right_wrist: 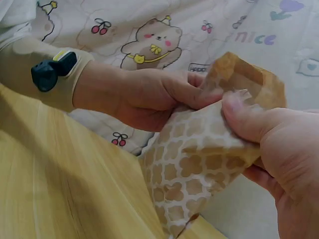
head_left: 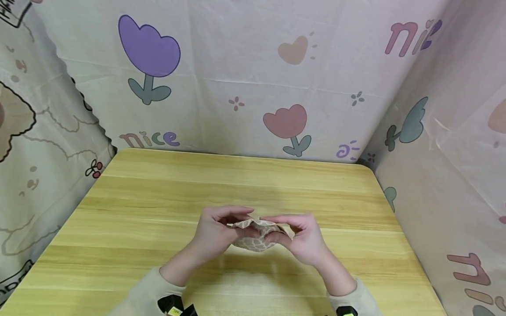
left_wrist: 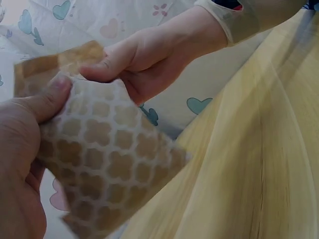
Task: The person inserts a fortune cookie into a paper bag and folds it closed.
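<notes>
Between both hands is a small brown paper bag printed with a white lattice pattern. My left hand pinches one side of its top edge, thumb on the near face. On the other side my right hand pinches the edge the same way. In the left wrist view the patterned face of the bag slants down from the thumbs, and a plain brown inner side shows above them. The right wrist view shows the bag's mouth spread apart at the top, its body creased below the thumbs.
Beneath the hands lies a light wooden table. Printed cloth curtains stand behind it and on both sides. Dark wrist cameras are strapped over the light sleeves.
</notes>
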Demonstrator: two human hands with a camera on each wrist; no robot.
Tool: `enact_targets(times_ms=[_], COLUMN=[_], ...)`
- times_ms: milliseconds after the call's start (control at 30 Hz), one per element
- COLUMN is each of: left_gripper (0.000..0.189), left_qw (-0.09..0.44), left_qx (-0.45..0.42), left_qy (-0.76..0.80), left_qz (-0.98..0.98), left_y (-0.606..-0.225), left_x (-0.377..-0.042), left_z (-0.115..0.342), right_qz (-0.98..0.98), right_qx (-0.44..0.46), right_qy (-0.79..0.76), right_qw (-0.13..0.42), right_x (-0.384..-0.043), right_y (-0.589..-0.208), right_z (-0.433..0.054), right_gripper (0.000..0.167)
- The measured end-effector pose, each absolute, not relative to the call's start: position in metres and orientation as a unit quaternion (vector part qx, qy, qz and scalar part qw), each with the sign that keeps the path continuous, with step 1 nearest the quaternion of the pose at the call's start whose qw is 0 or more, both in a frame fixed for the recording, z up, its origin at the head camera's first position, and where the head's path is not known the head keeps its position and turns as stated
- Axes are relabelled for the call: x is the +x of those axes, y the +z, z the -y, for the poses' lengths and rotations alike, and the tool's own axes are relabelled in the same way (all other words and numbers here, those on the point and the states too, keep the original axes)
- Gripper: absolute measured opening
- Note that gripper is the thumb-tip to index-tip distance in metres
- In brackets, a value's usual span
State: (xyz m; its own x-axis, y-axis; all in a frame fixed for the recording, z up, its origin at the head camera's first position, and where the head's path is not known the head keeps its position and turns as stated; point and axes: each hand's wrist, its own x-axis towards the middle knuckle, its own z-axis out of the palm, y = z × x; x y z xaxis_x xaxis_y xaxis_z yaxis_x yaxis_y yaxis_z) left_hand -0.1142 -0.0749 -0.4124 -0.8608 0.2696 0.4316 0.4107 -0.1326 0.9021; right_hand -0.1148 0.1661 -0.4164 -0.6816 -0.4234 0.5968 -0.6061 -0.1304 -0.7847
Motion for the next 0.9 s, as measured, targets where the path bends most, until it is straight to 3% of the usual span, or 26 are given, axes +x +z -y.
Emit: enact_targets(times_ms=[300,567,700,900], left_gripper=[0.051,0.04,0.031,0.022], left_qw=[0.094,0.065,0.044,0.057], left_qx=[-0.332,-0.307,-0.274,-0.236], left_qy=[-0.682,-0.681,-0.695,-0.694], left_qz=[0.645,0.662,0.663,0.678], left_y=[-0.413,-0.407,-0.402,-0.403], left_x=[-0.118,-0.113,-0.112,-0.117], left_z=[0.075,0.075,0.076,0.075], right_qz=[0.677,0.682,0.698,0.718], right_qx=[0.37,0.37,0.365,0.302], right_qy=[0.63,0.624,0.611,0.623], right_qw=[0.09,0.088,0.084,0.071], right_x=[-0.108,-0.108,-0.11,-0.112], right_y=[-0.413,-0.406,-0.401,-0.4], right_z=[-0.16,-0.164,-0.17,-0.17], right_gripper=[0.03,0.033,0.027,0.018])
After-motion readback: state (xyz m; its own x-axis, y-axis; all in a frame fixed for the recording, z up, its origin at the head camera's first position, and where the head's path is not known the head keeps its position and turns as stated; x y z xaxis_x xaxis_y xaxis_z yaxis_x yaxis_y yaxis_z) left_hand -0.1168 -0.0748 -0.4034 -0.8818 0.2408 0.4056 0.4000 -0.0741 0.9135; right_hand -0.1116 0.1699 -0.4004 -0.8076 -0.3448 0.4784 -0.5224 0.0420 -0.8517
